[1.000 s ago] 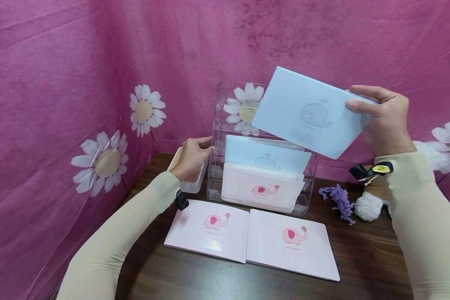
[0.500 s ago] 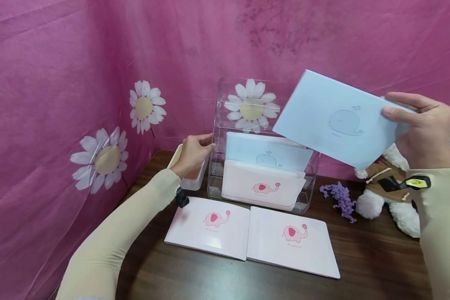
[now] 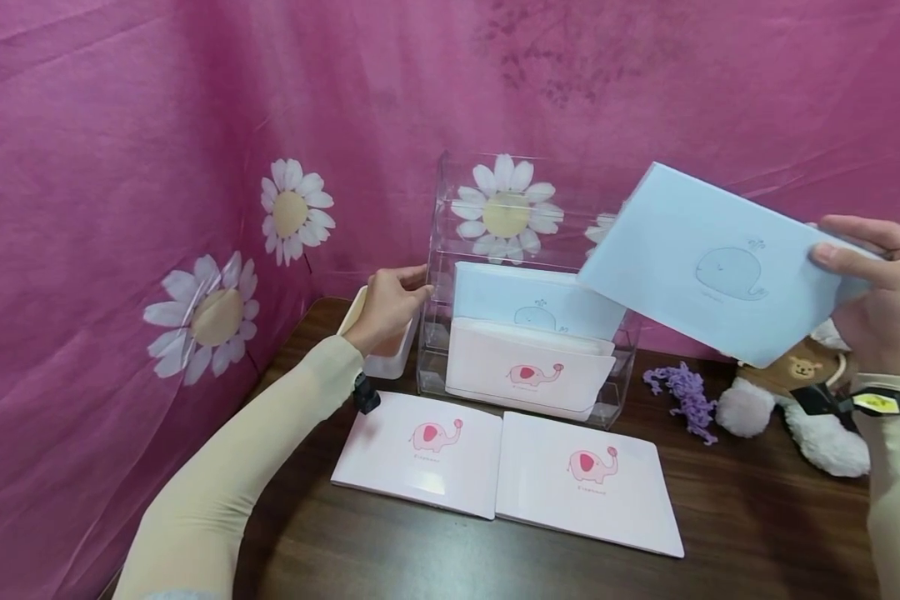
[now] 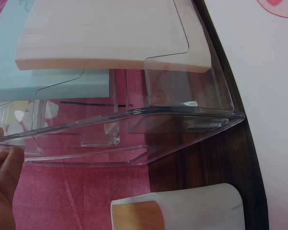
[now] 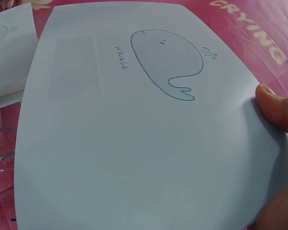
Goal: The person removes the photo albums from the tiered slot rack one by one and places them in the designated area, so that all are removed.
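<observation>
At the right of the head view, my right hand pinches a light-blue notebook by its right end, thumb on the front cover. The notebook is tilted and held in the air, and its whale drawing shows in the right wrist view too. My left hand grips the left side edge of a clear acrylic rack; in the left wrist view its fingertips touch that edge. Inside the rack, another light-blue whale notebook stands behind pink elephant notebooks. The rack's upper tier holds nothing.
Two pink elephant notebooks, one left and one right, lie side by side before the rack. A white container stands left of it. Purple yarn and a plush toy lie to the right. Pink flowered cloth hangs behind.
My right hand has carried the blue notebook right and slightly down, away from in front of the rack. The left hand stays on the rack's edge.
</observation>
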`<control>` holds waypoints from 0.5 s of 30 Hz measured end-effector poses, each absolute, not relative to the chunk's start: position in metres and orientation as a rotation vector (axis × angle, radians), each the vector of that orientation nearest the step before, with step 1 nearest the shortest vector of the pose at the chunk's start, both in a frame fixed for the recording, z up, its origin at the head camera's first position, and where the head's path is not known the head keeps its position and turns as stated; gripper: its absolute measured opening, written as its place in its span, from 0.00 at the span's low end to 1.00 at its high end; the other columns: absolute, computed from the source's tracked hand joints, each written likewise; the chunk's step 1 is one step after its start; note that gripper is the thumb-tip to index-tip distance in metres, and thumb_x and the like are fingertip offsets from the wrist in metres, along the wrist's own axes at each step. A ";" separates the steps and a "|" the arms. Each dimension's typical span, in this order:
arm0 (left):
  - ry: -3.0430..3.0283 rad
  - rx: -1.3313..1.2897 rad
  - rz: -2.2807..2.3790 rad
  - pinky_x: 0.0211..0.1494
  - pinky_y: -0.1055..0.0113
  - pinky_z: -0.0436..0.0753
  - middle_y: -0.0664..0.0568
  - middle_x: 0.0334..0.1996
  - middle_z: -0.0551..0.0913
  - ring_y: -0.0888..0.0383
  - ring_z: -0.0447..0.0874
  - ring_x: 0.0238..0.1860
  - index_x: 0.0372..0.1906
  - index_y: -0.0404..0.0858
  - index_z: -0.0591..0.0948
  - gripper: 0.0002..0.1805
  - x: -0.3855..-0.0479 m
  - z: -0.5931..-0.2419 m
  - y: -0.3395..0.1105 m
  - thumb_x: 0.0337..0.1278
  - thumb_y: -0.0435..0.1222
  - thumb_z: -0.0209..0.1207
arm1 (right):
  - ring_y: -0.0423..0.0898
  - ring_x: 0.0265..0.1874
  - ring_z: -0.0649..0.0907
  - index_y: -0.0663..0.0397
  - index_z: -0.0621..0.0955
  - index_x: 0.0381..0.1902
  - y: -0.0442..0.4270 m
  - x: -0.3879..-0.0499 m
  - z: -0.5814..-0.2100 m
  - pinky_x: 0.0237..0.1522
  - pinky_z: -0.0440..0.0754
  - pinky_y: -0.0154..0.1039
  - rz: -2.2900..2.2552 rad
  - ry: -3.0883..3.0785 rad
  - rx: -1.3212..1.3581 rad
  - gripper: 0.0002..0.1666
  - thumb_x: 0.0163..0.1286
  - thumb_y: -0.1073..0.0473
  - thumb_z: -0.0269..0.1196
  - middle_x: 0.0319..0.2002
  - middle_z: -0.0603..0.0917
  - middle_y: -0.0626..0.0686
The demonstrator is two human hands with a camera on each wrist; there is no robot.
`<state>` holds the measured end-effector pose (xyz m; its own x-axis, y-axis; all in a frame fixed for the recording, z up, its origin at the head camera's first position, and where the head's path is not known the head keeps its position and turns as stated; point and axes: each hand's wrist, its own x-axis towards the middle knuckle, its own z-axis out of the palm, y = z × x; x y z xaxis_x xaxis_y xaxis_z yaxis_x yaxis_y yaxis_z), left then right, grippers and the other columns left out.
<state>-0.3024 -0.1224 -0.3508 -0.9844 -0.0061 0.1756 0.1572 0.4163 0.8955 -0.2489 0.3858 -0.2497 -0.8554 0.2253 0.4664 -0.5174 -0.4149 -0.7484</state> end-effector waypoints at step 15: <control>-2.509 -0.126 -1.630 0.60 0.61 0.86 0.48 0.62 0.84 0.55 0.86 0.59 0.67 0.42 0.78 0.26 -0.302 -0.355 -0.123 0.65 0.33 0.65 | 0.46 0.37 0.92 0.71 0.85 0.51 0.429 -0.232 -0.288 0.35 0.88 0.31 2.227 -1.457 0.375 0.23 0.63 0.85 0.53 0.40 0.92 0.57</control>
<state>-0.3024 -0.1231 -0.3545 -0.9856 -0.0099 0.1686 0.1500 0.4071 0.9010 -0.2321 0.4288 -0.2884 -0.8616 0.2202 0.4573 -0.5072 -0.3407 -0.7916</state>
